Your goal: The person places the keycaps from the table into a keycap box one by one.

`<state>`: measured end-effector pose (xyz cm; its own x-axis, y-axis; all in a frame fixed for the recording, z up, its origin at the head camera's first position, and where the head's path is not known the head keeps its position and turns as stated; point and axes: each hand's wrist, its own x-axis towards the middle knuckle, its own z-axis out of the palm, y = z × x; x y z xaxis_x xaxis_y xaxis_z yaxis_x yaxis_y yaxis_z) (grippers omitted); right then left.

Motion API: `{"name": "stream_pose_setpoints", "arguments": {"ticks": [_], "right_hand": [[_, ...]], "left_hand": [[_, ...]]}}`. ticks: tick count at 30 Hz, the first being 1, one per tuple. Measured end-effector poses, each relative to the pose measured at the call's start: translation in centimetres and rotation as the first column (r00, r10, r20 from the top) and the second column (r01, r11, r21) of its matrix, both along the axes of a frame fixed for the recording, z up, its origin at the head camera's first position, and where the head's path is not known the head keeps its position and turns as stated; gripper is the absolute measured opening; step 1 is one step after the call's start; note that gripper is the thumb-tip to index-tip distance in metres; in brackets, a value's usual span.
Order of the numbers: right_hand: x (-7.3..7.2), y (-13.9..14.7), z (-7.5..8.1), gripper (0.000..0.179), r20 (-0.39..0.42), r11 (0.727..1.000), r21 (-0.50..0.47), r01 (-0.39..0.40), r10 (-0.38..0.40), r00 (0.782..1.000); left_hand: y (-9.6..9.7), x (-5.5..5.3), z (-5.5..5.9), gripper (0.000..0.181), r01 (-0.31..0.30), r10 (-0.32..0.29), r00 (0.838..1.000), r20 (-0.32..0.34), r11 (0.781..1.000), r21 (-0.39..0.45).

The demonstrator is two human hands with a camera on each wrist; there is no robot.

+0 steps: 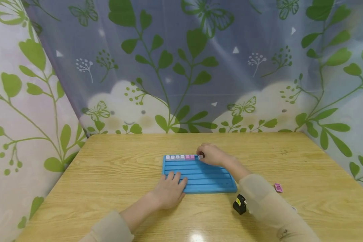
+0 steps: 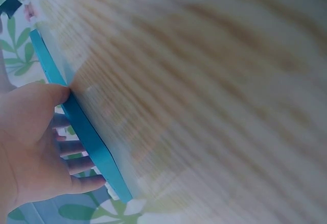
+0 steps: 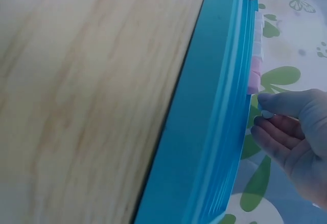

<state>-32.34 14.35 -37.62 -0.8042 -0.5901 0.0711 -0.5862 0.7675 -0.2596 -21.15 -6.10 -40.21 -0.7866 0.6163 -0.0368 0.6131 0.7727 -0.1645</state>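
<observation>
A blue ridged tray (image 1: 211, 181) lies on the table, with a row of small white tiles (image 1: 175, 157) and pink tiles (image 1: 190, 157) along its far edge. My left hand (image 1: 170, 192) rests on the tray's front left part, fingers spread; the left wrist view shows the thumb at the front wall. At the far edge, just right of the pink tiles, my right hand (image 1: 213, 155) pinches a small white tile (image 3: 266, 114) between thumb and fingers. Those fingers partly cover it in the head view.
Right of the tray, a loose pink tile (image 1: 278, 187) lies on the wooden table (image 1: 124, 158). A black object with a yellow mark (image 1: 239, 204) shows beside the right sleeve. The sleeve partly hides a small pale piece (image 1: 294, 209). Patterned cloth (image 1: 175, 67) hangs behind the table.
</observation>
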Motion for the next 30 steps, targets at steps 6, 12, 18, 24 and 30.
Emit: {"name": "stream_pose_setpoints", "arguments": {"ticks": [6,12,18,24,30], "right_hand": [[-0.4,-0.6,-0.3,0.015,0.027,1.0,0.004,0.029,-0.029,0.999],[-0.6,-1.1,-0.3,0.012,0.038,1.0,0.007,0.025,-0.025,0.999],[-0.8,-1.3,-0.6,0.011,0.038,0.999,-0.003,0.032,-0.032,0.999],[-1.0,-1.4,-0.8,0.011,0.025,0.999,-0.004,0.049,-0.049,0.998],[-1.1,-1.5,-0.7,0.011,0.019,0.998,0.001,0.062,-0.062,0.998]], "left_hand": [[0.1,0.1,0.0,0.049,-0.004,0.005,1.0,0.006,1.0,-0.008],[0.1,0.1,0.2,0.049,-0.014,0.015,1.0,0.022,1.0,-0.009],[0.1,0.1,0.3,0.048,-0.005,0.005,1.0,0.008,1.0,-0.005],[0.0,0.2,0.3,0.048,-0.007,0.007,1.0,0.01,1.0,-0.003],[0.1,0.2,0.4,0.047,-0.012,0.012,1.0,0.017,1.0,-0.005]]}}
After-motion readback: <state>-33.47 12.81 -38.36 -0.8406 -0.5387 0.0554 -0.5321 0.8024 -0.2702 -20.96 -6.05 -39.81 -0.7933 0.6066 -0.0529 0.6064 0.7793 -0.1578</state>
